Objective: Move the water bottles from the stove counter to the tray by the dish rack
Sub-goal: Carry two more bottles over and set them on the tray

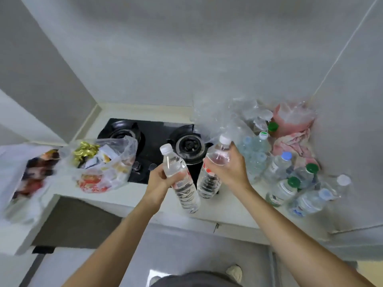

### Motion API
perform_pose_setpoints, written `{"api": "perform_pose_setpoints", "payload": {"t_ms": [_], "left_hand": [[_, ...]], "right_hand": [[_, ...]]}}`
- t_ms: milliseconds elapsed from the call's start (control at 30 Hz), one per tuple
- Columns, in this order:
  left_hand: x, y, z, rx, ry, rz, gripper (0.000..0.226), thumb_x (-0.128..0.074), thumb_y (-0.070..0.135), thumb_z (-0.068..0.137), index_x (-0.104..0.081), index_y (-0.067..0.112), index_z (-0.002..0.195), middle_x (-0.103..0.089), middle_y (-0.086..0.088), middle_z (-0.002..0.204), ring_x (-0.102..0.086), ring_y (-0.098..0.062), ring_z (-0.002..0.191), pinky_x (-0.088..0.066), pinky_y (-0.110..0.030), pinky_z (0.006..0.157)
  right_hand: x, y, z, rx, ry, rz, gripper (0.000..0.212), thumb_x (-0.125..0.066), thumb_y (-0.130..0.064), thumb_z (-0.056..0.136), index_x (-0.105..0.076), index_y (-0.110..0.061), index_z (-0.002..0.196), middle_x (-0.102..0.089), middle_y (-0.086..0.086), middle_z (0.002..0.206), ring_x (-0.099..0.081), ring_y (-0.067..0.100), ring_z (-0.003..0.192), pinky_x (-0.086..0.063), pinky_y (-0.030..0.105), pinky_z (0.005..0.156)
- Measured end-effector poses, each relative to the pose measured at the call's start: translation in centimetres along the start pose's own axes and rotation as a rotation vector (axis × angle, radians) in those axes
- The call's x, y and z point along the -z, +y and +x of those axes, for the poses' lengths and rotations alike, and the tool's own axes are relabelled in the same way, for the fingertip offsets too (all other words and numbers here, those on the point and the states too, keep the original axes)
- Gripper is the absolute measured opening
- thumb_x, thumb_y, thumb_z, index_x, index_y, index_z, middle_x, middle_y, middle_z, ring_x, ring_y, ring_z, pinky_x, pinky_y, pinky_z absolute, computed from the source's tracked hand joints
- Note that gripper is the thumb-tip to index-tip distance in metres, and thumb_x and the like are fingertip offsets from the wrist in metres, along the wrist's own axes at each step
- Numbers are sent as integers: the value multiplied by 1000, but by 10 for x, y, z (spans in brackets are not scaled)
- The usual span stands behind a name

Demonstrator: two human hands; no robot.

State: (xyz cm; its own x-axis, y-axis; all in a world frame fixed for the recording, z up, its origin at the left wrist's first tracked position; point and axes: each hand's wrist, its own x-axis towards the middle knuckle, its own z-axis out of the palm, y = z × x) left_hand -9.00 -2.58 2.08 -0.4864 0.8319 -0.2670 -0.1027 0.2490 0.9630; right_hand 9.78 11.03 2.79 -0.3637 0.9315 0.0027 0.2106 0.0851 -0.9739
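- Water bottles: two are being held clear of the stove counter (pixel 228 212), one per hand, both white-capped and tilted with caps leaning away from the person
- The left hand (pixel 163 179) is wrapping closed round the middle of the left bottle (pixel 180 177), thumb across the front; a mid-body grip is likely keeping the weight balanced for carrying
- The right hand (pixel 226 168) is closing over the upper body of the right bottle (pixel 215 168), fingers curled just below the shoulder; the base is hanging free beside the left bottle, the two nearly touching
- Taking one in each hand is, in my judgement, halving the trips needed
- The remaining bottles (pixel 286 183) are crowding the counter's right end, partly inside torn clear wrap (pixel 238 117); the exact count is hard to tell through the plastic
- A filled plastic bag (pixel 103 164) is resting against the black hob (pixel 153 141), well apart from the work
- The tray and dish rack are not appearing in view, so delivery is not yet done
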Motion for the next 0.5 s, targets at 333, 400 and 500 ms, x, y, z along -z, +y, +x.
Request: {"api": "perform_pose_setpoints", "payload": {"t_ms": [333, 400, 500], "left_hand": [[186, 10, -98, -121, 357, -353, 52, -82, 43, 79, -75, 7, 116, -74, -29, 114, -73, -40, 101, -53, -63, 103], [233, 1, -123, -121, 405, -426, 42, -80, 41, 83, -79, 11, 112, -77, -22, 104, -74, -32, 92, -58, -53, 95], [302, -7, -163, -153, 447, -454, 24, -72, 37, 89, -80, 17, 99, -78, -12, 91, -75, -26, 77, -58, -37, 76]], "right_hand": [[-207, -107, -60, 9, -385, 195, 43, -95, -22, 77, -71, -19, 113, -80, -10, 98, -76, 7, 93, -57, 28, 82], [-257, -124, -87, 15, -475, 203, 55, -95, -32, 73, -71, -18, 121, -80, -10, 106, -75, 4, 100, -57, 21, 83], [-330, -149, -130, 40, -604, 225, 41, -90, -20, 80, -70, -23, 115, -79, -24, 98, -70, -12, 96, -51, 6, 76]]}}
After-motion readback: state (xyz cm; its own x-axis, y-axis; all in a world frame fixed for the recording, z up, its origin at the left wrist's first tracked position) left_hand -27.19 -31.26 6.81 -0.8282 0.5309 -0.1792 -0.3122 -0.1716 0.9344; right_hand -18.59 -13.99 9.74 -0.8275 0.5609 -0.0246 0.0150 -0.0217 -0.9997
